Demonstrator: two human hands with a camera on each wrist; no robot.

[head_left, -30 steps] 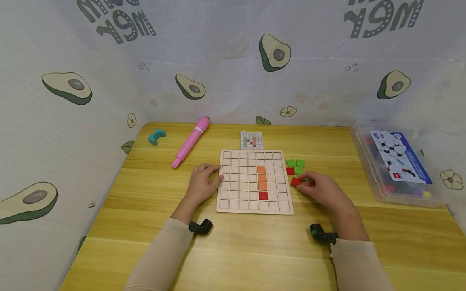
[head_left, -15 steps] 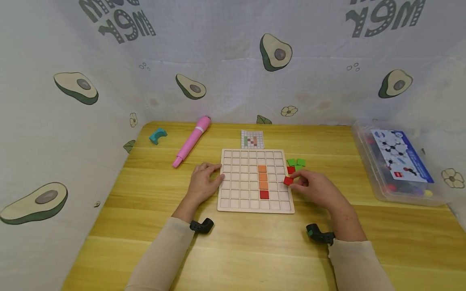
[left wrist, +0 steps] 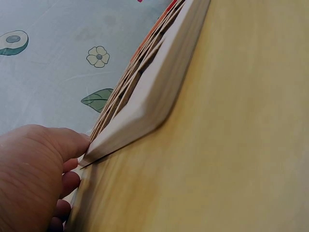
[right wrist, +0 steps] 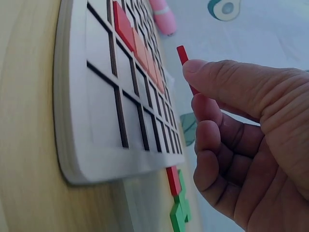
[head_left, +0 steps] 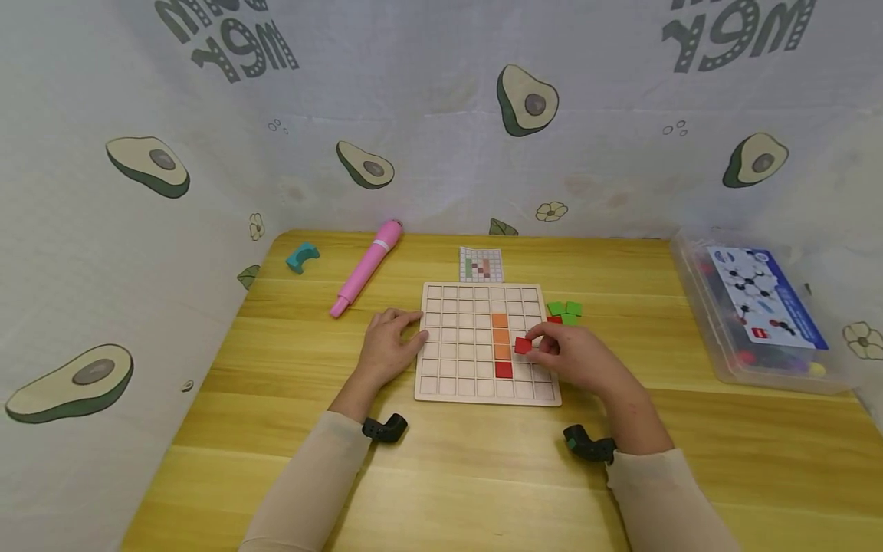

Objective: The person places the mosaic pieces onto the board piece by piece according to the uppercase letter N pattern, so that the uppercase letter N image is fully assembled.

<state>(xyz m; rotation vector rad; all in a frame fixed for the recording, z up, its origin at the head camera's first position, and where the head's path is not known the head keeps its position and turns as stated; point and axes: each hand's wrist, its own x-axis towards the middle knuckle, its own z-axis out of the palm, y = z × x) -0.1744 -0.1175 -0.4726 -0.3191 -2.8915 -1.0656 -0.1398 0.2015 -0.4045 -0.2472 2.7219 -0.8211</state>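
My right hand (head_left: 582, 360) pinches a red square tile (head_left: 523, 346) between thumb and fingers. In the right wrist view that tile (right wrist: 181, 54) stands edge-on, raised above the wooden grid board (head_left: 441, 389). Three orange tiles (head_left: 500, 336) form a column in the board's cells, with another red tile (head_left: 503, 370) in the cell just below them. My left hand (head_left: 388, 345) rests against the board's left edge. The left wrist view has its thumb (left wrist: 72, 144) touching the board's corner, while its other fingers are partly hidden.
Several green tiles (head_left: 573, 308) and a red tile (head_left: 554, 320) lie right of the board. Behind it is a small grid pattern card (head_left: 481, 265). A pink pen-like stick (head_left: 367, 268) and a teal curved piece (head_left: 302, 257) lie left; a clear plastic box (head_left: 731, 366) stands right.
My right hand has carried the red tile leftward from beside the board to above its right-hand columns. My left hand stays at the board's left edge.
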